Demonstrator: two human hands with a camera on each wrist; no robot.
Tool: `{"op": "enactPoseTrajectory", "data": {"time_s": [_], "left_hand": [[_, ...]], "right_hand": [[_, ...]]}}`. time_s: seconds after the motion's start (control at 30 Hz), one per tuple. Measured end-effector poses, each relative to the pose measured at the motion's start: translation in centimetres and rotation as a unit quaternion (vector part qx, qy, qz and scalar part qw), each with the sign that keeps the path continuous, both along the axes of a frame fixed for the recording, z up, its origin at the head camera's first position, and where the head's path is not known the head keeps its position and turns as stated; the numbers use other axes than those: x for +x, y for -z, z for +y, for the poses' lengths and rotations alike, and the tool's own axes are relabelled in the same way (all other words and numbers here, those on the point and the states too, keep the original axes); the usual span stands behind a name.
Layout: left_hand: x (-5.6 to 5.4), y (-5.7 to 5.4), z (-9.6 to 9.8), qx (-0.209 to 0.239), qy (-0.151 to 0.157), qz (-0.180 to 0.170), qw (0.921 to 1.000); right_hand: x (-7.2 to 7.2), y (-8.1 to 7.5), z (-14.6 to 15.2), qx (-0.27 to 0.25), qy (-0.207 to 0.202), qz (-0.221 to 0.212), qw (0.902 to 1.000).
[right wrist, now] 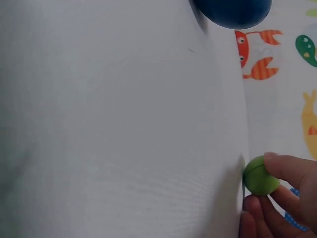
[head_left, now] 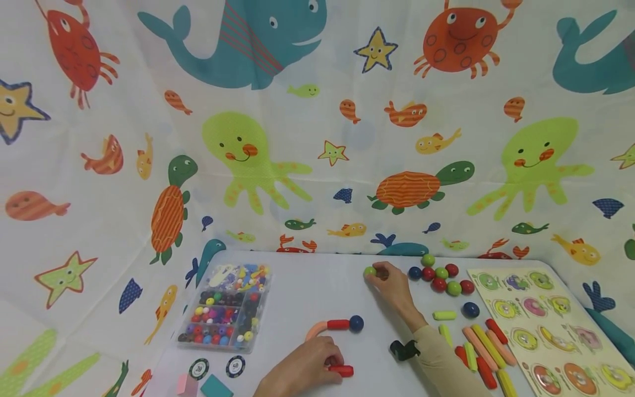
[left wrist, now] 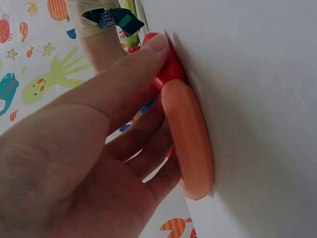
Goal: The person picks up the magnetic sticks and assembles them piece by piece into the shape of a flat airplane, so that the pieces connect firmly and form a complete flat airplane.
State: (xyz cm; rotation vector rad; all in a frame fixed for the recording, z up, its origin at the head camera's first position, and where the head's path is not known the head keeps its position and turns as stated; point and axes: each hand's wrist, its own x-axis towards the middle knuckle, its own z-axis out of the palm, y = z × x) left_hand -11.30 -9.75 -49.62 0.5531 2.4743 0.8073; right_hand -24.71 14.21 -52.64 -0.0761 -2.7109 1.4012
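Note:
My left hand (head_left: 310, 361) pinches a red stick (head_left: 343, 371) low over the table, thumb along its side. In the left wrist view that red stick (left wrist: 171, 69) meets the end of a salmon curved piece (left wrist: 188, 139). Beyond the hand, the curved piece (head_left: 316, 331) runs into another red stick (head_left: 338, 325) with a dark blue ball (head_left: 356, 323) at its tip. Farther back, my right hand (head_left: 394, 286) pinches a light green ball (head_left: 369, 272) between thumb and fingers. The right wrist view has this green ball (right wrist: 260, 178) right at the table surface.
A clear divided box (head_left: 218, 309) of beads lies left, with two round tokens (head_left: 199, 369) and small blocks (head_left: 215, 386) below. Several coloured balls (head_left: 439, 284) cluster at back right. Coloured sticks (head_left: 481, 347) lie nearer, beside a fruit puzzle board (head_left: 560, 325). Patterned cloth (head_left: 317, 182) hangs behind.

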Motion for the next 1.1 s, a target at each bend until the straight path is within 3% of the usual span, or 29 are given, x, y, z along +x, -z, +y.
{"op": "enactPoseTrajectory", "data": {"time_s": [0.23,0.4,0.8,0.93,1.1], "left_hand": [[0.2,-0.1,0.1,0.014,-0.003,-0.011,0.9998],[0.3,0.0,0.0,0.011,0.005,0.002,0.9999],[0.3,-0.3,-0.3,0.04,-0.008,-0.001,0.9992],[0.2,-0.5,-0.3,0.041,-0.011,-0.006,0.9991],[0.1,-0.4,-0.3,0.035,0.002,0.021,0.9992]], "right_hand": [[0.8,0.2,0.5,-0.007,-0.002,0.002,1.0],[2.0,-0.2,1.3,-0.013,-0.015,0.0,0.9998],[6.9,-2.4,2.3,-0.015,-0.04,-0.008,0.999],[8.7,-2.4,2.2,-0.025,-0.054,-0.023,0.998],[10.7,-1.9,1.9,-0.032,-0.095,-0.04,0.9941]]}}
